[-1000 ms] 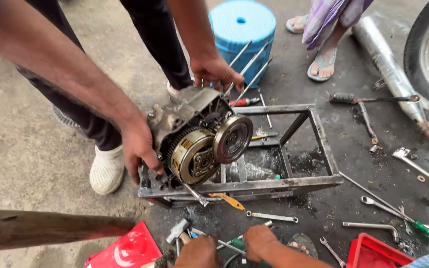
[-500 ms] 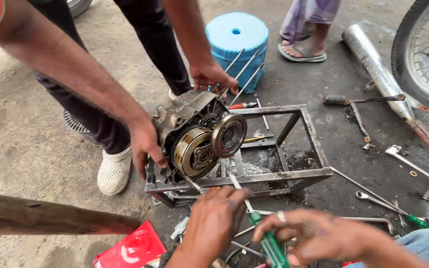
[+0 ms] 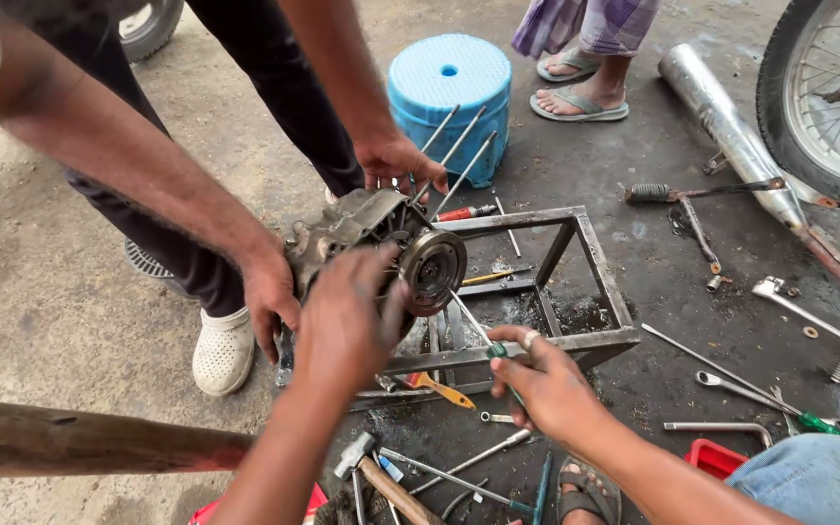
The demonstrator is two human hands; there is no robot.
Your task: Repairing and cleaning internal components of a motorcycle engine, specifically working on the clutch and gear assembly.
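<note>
Hands: left [image 3: 347,316] on engine [image 3: 371,243], right [image 3: 546,384] gripping screwdriver [image 3: 483,340].

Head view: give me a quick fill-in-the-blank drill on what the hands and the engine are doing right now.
1. The engine sits on a welded metal ____.
2. The right hand holds a screwdriver with a ____ handle.
3. The left hand rests on the engine's ____ cover.
4. Behind the engine stands a ____ plastic stool.

Missing words: frame; green; round; blue

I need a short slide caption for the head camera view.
Left hand on an engine in a metal frame; right hand holds a green-handled screwdriver.
</note>
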